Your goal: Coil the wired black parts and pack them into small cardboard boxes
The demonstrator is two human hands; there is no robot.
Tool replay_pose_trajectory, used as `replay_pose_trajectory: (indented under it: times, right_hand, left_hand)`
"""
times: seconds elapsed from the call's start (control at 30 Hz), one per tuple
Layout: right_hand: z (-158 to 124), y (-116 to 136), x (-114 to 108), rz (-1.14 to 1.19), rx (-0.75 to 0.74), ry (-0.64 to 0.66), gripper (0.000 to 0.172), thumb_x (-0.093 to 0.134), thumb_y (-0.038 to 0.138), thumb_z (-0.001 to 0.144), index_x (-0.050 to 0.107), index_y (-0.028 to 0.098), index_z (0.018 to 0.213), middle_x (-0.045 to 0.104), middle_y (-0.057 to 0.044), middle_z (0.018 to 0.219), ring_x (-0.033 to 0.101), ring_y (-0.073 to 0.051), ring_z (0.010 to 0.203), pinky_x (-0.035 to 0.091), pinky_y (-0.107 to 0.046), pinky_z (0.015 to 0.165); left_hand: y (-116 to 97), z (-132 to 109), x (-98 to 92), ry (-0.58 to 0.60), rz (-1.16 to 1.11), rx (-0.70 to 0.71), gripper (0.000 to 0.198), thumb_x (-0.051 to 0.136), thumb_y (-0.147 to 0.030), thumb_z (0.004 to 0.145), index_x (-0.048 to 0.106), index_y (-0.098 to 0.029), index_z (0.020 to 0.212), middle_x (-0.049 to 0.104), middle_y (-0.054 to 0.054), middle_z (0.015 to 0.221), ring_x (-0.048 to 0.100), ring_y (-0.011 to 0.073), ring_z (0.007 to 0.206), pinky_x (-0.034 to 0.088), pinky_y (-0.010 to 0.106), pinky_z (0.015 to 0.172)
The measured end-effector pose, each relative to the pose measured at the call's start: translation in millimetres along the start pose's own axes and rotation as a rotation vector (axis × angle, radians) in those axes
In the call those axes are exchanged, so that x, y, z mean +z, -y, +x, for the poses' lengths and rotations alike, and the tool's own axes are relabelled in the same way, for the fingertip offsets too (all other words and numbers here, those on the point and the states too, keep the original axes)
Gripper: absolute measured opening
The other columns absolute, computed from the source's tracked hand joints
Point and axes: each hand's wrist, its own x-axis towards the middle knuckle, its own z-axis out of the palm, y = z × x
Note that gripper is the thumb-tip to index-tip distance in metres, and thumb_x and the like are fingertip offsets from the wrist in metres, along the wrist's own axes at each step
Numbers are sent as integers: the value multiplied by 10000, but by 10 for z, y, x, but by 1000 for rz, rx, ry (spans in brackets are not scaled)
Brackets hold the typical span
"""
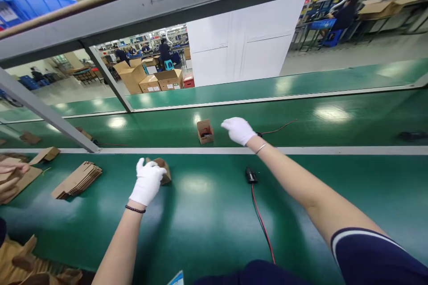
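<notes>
In its white glove, my left hand [147,181] is closed on a small brown cardboard box [164,172] above the green table; part of the box is hidden by the fingers. My gloved right hand [239,131] hovers over the belt, fingers reaching left with nothing seen in them. Just left of those fingertips, apart from them, stands an open small carton [205,132] with something dark inside. Below my right forearm lies a black cylindrical device [250,175], its red and black cable [263,227] trailing toward my body.
A stack of flattened cartons [78,180] lies left on the table. At the far left edge, another person's hands [11,180] handle cardboard. A white rail [317,151] divides table and belt; a metal post [50,109] slants on the left. Another cable [279,129] lies on the belt.
</notes>
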Motion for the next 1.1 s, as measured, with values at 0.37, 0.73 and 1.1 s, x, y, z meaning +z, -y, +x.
replay_pose_trajectory:
  times: [0.37,0.73,1.1]
  right_hand:
    - [-675,-627,306,240,398,182,408,504,306,840,584,132,1200,578,-157,1126,555,-257,937,384,-329,744]
    - [-1071,1017,-613,839,-127,-80,452,487,390,863,513,183,1264,624,-52,1060,597,-172,883,442,-267,740]
    - [-1282,999,-813,466,-77,-445,276,466,375,914,685,208,911,644,-39,893,585,-127,812,419,-244,735]
  left_hand:
    - [-800,170,162,-340,30,607,271,355,-229,850,602,-329,905,593,-44,1062,450,106,1085,260,486,1084]
    - [-1891,181,-5,-115,-1839,-87,603,623,-497,704,440,-244,1220,450,42,1353,482,104,1225,403,271,1125]
    - [-1551,119,-154,198,-1196,79,582,739,-432,576,548,-235,1089,594,-7,1040,521,91,934,439,238,924]
